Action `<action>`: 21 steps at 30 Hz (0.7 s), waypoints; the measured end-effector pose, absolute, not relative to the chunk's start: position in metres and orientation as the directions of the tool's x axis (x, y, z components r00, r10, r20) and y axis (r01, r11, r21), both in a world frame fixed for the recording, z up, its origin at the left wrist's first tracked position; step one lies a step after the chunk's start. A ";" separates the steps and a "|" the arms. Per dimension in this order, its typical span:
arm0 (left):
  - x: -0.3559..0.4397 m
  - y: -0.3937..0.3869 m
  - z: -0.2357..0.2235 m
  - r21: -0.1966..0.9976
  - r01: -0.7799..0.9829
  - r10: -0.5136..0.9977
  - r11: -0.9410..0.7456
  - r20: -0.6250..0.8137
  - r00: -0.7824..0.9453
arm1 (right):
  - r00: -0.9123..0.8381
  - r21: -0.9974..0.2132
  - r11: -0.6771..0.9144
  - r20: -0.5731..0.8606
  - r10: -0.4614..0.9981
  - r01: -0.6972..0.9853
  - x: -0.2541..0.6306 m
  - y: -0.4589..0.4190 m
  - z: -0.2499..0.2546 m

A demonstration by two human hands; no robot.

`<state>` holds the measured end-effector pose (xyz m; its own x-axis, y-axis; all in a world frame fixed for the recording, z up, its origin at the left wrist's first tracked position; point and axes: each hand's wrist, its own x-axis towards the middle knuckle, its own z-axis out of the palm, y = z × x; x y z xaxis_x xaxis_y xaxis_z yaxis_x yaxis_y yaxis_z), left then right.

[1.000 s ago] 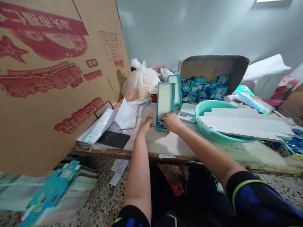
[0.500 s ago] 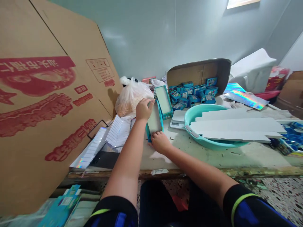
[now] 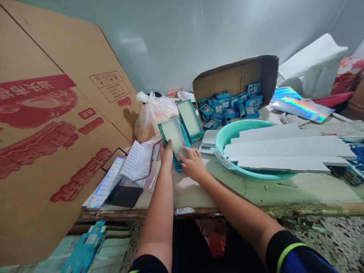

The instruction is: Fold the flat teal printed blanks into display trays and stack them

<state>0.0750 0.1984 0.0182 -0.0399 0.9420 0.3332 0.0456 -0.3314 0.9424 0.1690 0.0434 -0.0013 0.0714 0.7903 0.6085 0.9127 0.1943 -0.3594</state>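
A stack of teal-edged cardboard cartons with pale inner faces (image 3: 172, 132) tilts up from the table in front of me. My left hand (image 3: 167, 152) grips the top carton by its lower left edge, thumb over the pale face. On the lower right of the same carton lies my right hand (image 3: 193, 163), its fingers spread and touching the surface. A second stack of similar cartons (image 3: 190, 118) stands just behind, on the right. The undersides of the held cartons are hidden.
A turquoise basin (image 3: 223, 153) bearing white card strips (image 3: 287, 148) stands right, beside a small white scale (image 3: 207, 143). Small blue boxes (image 3: 224, 106) fill an open cardboard box (image 3: 236, 72) behind. Left are printed sheets (image 3: 138, 161), a tied plastic bag (image 3: 155, 113) and a large carton (image 3: 65, 151).
My left hand has come down from the far end to the near left edge of the top carton, which now leans left off the stack. My right hand's fingers have spread onto its face.
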 end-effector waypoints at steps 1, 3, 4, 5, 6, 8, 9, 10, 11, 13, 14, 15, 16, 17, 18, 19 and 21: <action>0.079 0.203 0.019 0.935 0.066 0.934 -0.348 0.352 -0.056 | 0.143 -0.414 0.158 0.609 0.780 0.897 0.171 0.044 0.001; 0.088 0.211 0.021 0.918 0.109 0.916 -0.381 0.391 -0.093 | 0.270 -0.510 0.085 0.581 0.768 0.856 0.176 0.046 0.004; 0.092 0.216 0.022 0.910 0.127 0.906 -0.395 0.409 -0.113 | 0.324 -0.553 0.045 0.550 0.770 0.832 0.178 0.048 0.006; 0.097 0.220 0.023 0.903 0.142 0.896 -0.406 0.424 -0.132 | 0.372 -0.592 0.000 0.506 0.778 0.806 0.180 0.050 0.007; 0.102 0.225 0.024 0.896 0.156 0.887 -0.415 0.437 -0.149 | 0.411 -0.625 -0.048 0.452 0.792 0.779 0.181 0.052 0.008; 0.111 0.235 0.025 0.886 0.177 0.871 -0.429 0.457 -0.181 | 0.460 -0.667 -0.136 0.337 0.821 0.732 0.182 0.055 0.009; 0.115 0.239 0.026 0.882 0.186 0.864 -0.433 0.465 -0.194 | 0.471 -0.676 -0.174 0.284 0.835 0.716 0.182 0.057 0.009; 0.119 0.244 0.026 0.879 0.194 0.858 -0.436 0.471 -0.205 | 0.472 -0.678 -0.204 0.236 0.850 0.706 0.182 0.058 0.009; 0.122 0.247 0.026 0.877 0.201 0.854 -0.437 0.475 -0.214 | 0.464 -0.675 -0.226 0.193 0.865 0.702 0.181 0.059 0.009; 0.127 0.254 0.027 0.876 0.211 0.852 -0.434 0.475 -0.219 | 0.427 -0.655 -0.246 0.131 0.895 0.715 0.178 0.059 0.010; 0.129 0.256 0.028 0.876 0.214 0.854 -0.432 0.474 -0.215 | 0.408 -0.639 -0.248 0.114 0.906 0.728 0.176 0.058 0.010; 0.131 0.257 0.029 0.876 0.215 0.857 -0.431 0.472 -0.207 | 0.391 -0.619 -0.245 0.109 0.914 0.746 0.175 0.058 0.010; 0.133 0.258 0.030 0.877 0.216 0.861 -0.429 0.470 -0.195 | 0.379 -0.594 -0.244 0.112 0.918 0.767 0.174 0.057 0.011; 0.134 0.258 0.031 0.877 0.217 0.865 -0.428 0.467 -0.181 | 0.371 -0.567 -0.242 0.122 0.921 0.788 0.173 0.057 0.011; 0.135 0.258 0.032 0.878 0.218 0.870 -0.427 0.464 -0.167 | 0.363 -0.539 -0.239 0.135 0.922 0.808 0.172 0.057 0.010; 0.136 0.258 0.032 0.879 0.218 0.875 -0.425 0.460 -0.150 | 0.356 -0.516 -0.234 0.150 0.922 0.824 0.172 0.057 0.009; 0.136 0.255 0.031 0.881 0.216 0.886 -0.421 0.450 -0.112 | 0.345 -0.483 -0.222 0.181 0.921 0.847 0.174 0.059 0.007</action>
